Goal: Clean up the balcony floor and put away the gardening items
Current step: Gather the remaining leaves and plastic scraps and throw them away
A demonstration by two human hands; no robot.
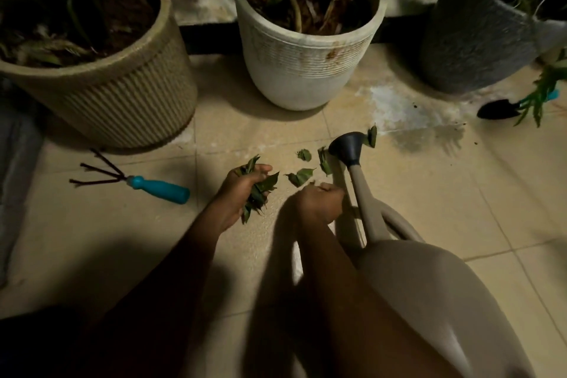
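left hand [237, 193] fingers curled tight round leaf bunch [260, 192]; right hand [319, 202] fingers curled, maybe pinching something, can't tell.

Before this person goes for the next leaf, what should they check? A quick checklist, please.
1. Left hand holds its bunch of leaves: ok.
2. Right hand free for more: cannot tell, fingers curled.
3. Loose leaves lie just ahead of the right hand: ok.
4. Floor free of leaves: not ok; one lies against the watering can spout.
5. Hand rake and trowel put away: not ok, both on the floor.
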